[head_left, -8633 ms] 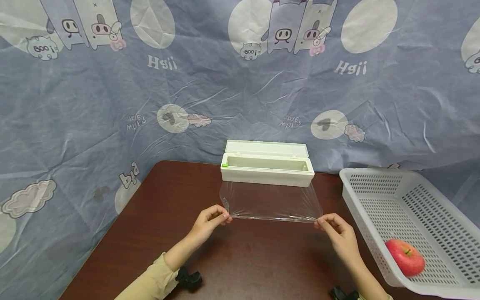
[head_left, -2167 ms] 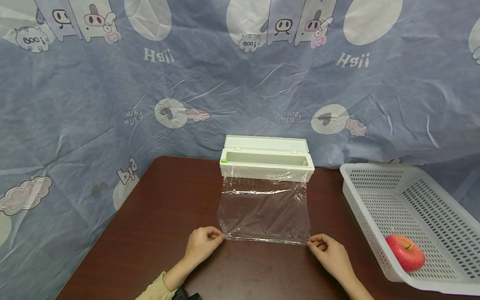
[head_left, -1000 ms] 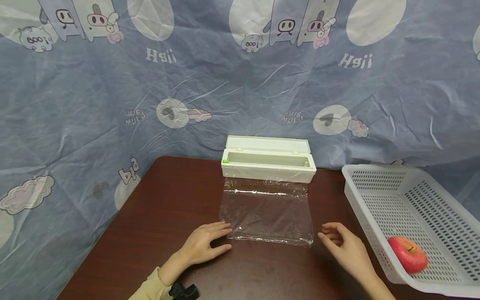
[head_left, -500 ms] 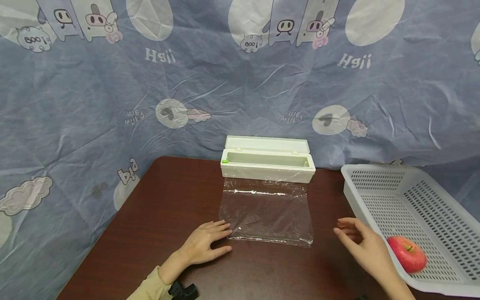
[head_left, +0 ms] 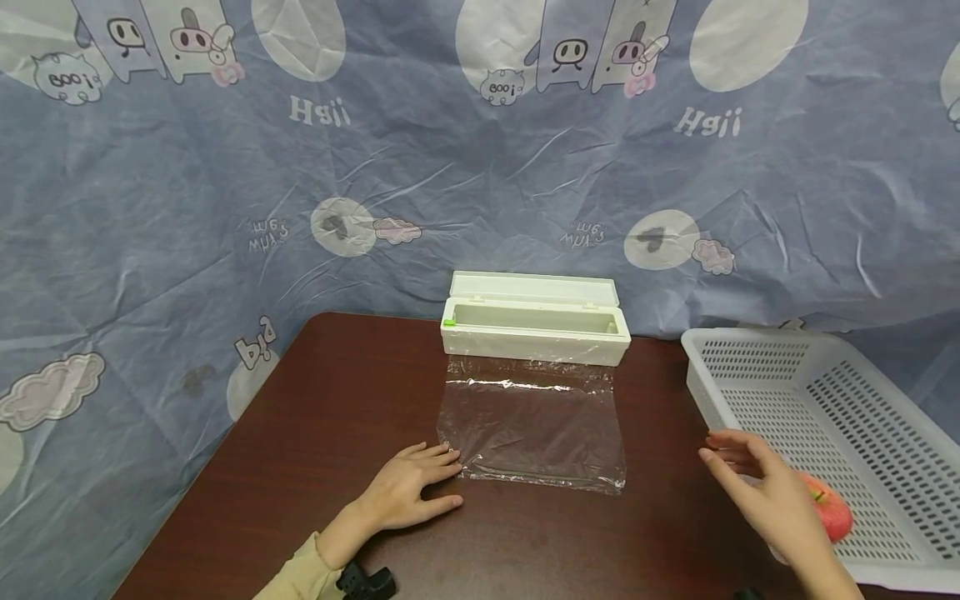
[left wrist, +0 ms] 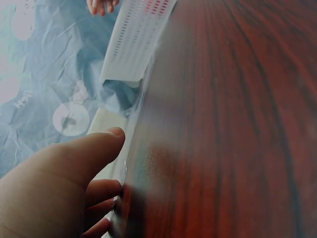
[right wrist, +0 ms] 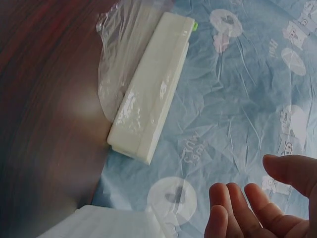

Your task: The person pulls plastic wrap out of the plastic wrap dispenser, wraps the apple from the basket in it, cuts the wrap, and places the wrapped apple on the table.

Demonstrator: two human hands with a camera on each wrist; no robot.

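A sheet of clear plastic wrap (head_left: pixel 532 425) lies on the brown table, running forward from a long white wrap dispenser box (head_left: pixel 536 343) whose lid stands up at the back. My left hand (head_left: pixel 408 487) rests flat at the sheet's near left corner, fingers spread and fingertips on its edge. In the left wrist view the left thumb (left wrist: pixel 94 151) is stretched out over the table. My right hand (head_left: pixel 772 492) hovers over the left rim of the white basket (head_left: pixel 712 400), fingers loosely bent and holding nothing. Behind it a red apple (head_left: pixel 831 510) in the basket is partly hidden.
A green slider (head_left: pixel 449 322) sits at the dispenser's left end. Grey-blue patterned cloth (head_left: pixel 480 183) hangs behind the table (head_left: pixel 337 392). The basket's raised wall stands along the table's right side.
Both hands have let go of the wrap's near corners, and the sheet lies on the table. The left hand has flattened on its corner; the right hand has moved right to the basket.
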